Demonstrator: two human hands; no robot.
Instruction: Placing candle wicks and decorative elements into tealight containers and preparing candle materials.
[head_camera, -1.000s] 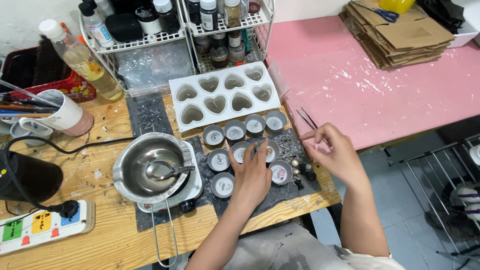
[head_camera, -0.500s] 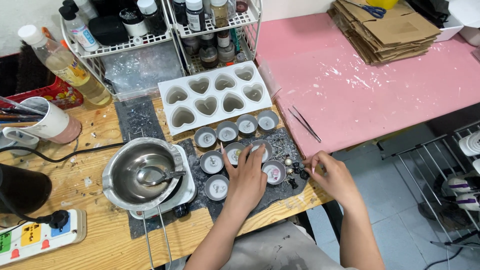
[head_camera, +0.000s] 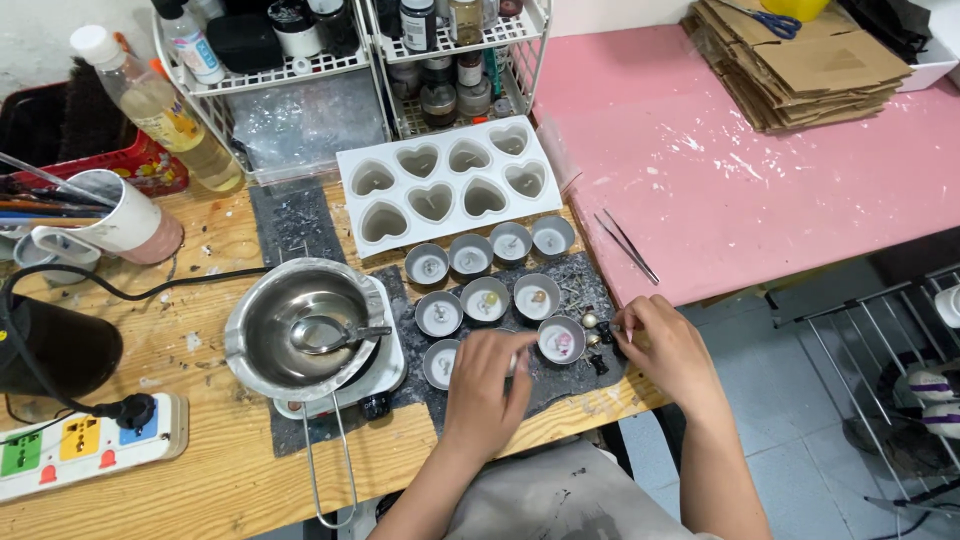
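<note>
Several small round tin cups (head_camera: 486, 298) with pale wax stand in rows on a dark mat (head_camera: 585, 275) at the wooden bench's front edge. My left hand (head_camera: 485, 385) lies palm down over the front row, its fingers curled round one tin cup that it mostly hides, between two visible cups (head_camera: 440, 362) (head_camera: 561, 338). My right hand (head_camera: 665, 350) is at the mat's right edge, thumb and forefinger pinched on something tiny among loose beads (head_camera: 590, 322). A white silicone mould (head_camera: 445, 185) with heart-shaped cavities lies behind the cups.
A metal bowl with a spoon (head_camera: 305, 325) sits on a small hot plate to the left, with a power strip (head_camera: 90, 445) beyond it. Tweezers (head_camera: 628, 245) lie on the pink table (head_camera: 720, 170). A wire rack (head_camera: 350, 50), a bottle (head_camera: 160, 110), a mug of brushes (head_camera: 125, 215) and stacked cardboard (head_camera: 800, 60) stand at the back.
My right hand has come down from near the tweezers to the beads at the mat's right edge. My left hand has stayed over the front cups.
</note>
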